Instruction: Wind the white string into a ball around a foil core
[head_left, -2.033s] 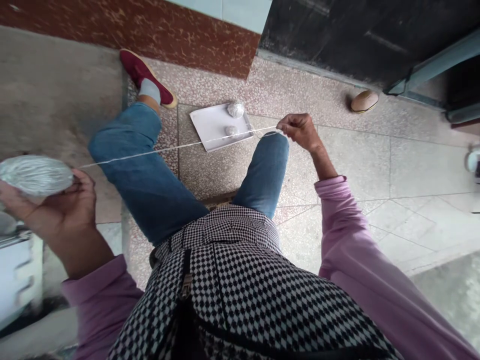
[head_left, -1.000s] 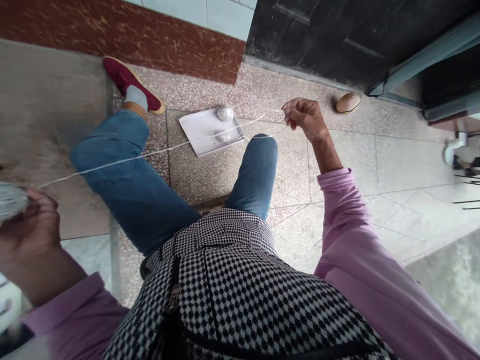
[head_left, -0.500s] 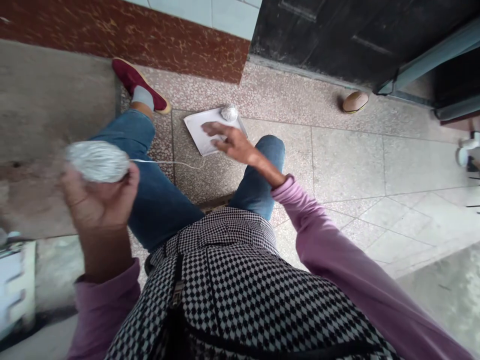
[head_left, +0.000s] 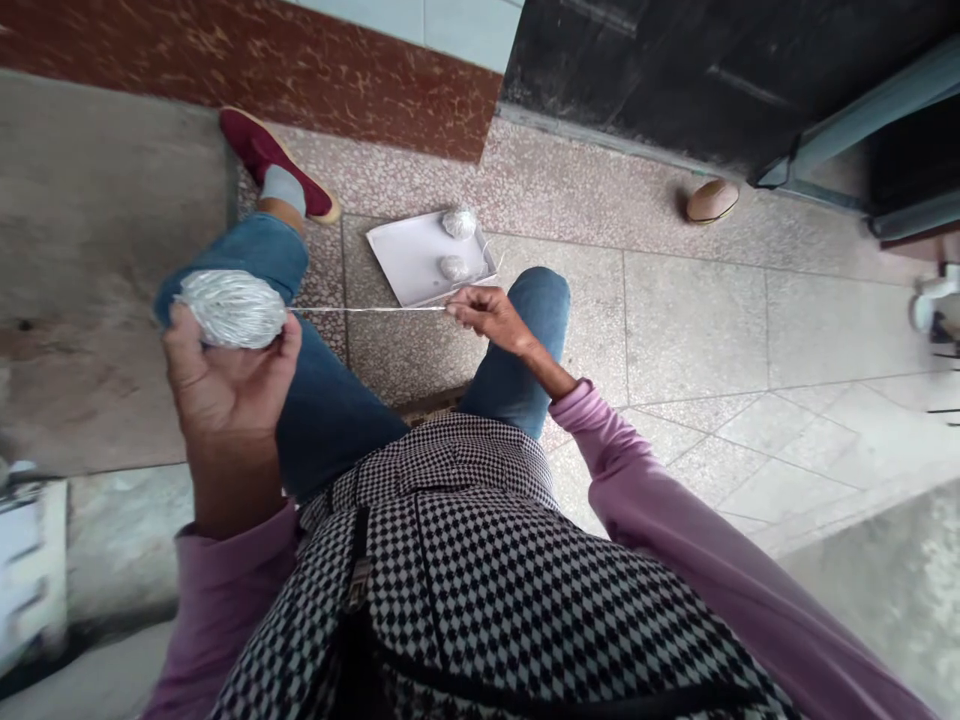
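Observation:
A large ball of shiny white yarn [head_left: 234, 308] is held between the thumb and fingers of my left hand [head_left: 232, 385], above my knee. From it a strand of yarn [head_left: 375, 309] runs straight and taut across to my right hand [head_left: 487, 315], whose fingers pinch it. Just beyond my right hand, a shallow white tray [head_left: 401, 262] lies on the floor. Two smaller white balls rest in it: one ball [head_left: 459, 222] near the far corner, another ball [head_left: 453, 267] closer to my right hand. Loose strands show at the tray's right edge.
My foot in a red shoe [head_left: 259, 150] stands left of the tray. A rounded tan object [head_left: 712, 202] lies on the speckled floor [head_left: 690, 310] beside the black door [head_left: 630, 90]. A red-brown wall base [head_left: 337, 75] runs along the back.
My right hand has gone from open over the tray to pinching the strand, which has tightened from slack. My left hand and the ball have shifted slightly right.

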